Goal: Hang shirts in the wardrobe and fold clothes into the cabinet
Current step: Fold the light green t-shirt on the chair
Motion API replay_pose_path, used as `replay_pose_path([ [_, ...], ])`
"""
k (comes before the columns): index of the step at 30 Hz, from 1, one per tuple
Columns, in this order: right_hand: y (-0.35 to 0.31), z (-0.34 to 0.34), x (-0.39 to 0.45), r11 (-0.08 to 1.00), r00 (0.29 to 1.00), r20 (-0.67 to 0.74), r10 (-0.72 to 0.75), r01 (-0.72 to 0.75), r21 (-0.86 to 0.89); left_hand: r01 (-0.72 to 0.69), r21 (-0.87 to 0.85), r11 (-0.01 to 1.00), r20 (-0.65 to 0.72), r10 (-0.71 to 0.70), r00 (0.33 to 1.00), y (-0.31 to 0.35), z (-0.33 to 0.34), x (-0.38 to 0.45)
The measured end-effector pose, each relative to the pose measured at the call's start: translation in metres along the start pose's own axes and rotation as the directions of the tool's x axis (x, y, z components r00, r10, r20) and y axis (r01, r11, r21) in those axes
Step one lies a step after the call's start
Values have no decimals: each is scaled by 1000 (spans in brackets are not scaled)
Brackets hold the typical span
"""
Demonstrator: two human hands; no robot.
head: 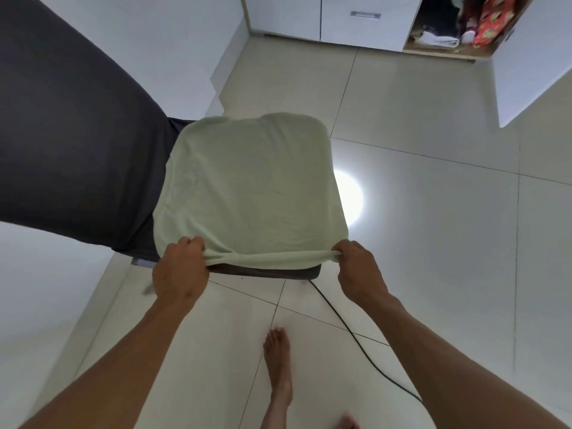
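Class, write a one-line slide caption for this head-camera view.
Both hands, left hand and right hand, grip the near edge of a folded pale green cloth garment lying on a dark grey surface.

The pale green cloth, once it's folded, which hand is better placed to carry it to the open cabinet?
Probably the right hand. Both hands pinch the pale green cloth's near edge, but the open cabinet stands ahead on the right, the left hand being farther.

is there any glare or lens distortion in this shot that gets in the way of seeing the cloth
Head view: a round white glare spot on the glossy pale floor tiles sits beside the pale green folded cloth, washing out no part of it; wide-angle bending curves the white cabinet at top; both hands' grip looks sharp.
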State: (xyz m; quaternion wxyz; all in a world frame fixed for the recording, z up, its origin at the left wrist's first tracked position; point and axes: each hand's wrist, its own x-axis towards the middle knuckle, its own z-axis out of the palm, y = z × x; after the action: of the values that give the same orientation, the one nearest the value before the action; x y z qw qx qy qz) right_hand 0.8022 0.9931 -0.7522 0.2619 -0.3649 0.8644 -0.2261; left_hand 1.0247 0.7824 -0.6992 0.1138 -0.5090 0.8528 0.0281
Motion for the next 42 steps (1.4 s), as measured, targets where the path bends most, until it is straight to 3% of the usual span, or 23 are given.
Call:
replay_pose_path([
  [3, -6, -10, 22, 988, 993, 14, 118, -119, 100, 40, -24, 999, 13, -40, 999, -5, -27, 32],
  [6, -10, -21, 51, 967, 976, 22, 216, -217, 136, -16, 3, 1000, 41, 16, 999, -5, -54, 73],
  [15, -21, -38, 149, 954, 948, 109, 297, -300, 3, -90, 59, 994, 203, 76, 976, 16, -70, 192],
  [20, -18, -31, 180, 935, 929, 112, 352, -346, -72, -40, 7, 999, 227, 38, 973, 24, -49, 227],
  [24, -29, -17, 181, 923, 930, -36, 367, -368, -111, 52, -162, 985, 235, -12, 972, 18, -33, 240],
  [27, -70, -4, 175, 976, 967, -214, 137, -169, -136, 153, -318, 936, 268, -66, 961, 2, -26, 248],
  [29, -107, 8, 177, 994, 989, -149, -16, 0, -112, 225, -510, 830, 306, -69, 950, -8, -26, 254],
  [31, -141, 23, 186, 996, 998, 27, -56, 57, -61, 245, -654, 716, 357, 6, 934, -13, -28, 257],
  [36, -202, 50, 235, 994, 966, 243, 84, -99, 49, 288, -804, 520, 429, 170, 887, -21, -39, 267],
  [38, -211, 57, 252, 984, 952, 263, 153, -172, 48, 332, -799, 501, 483, 208, 850, -28, -42, 274],
  [42, -211, 64, 262, 985, 963, 230, 139, -159, 72, 370, -662, 651, 644, 243, 725, -47, -36, 275],
])
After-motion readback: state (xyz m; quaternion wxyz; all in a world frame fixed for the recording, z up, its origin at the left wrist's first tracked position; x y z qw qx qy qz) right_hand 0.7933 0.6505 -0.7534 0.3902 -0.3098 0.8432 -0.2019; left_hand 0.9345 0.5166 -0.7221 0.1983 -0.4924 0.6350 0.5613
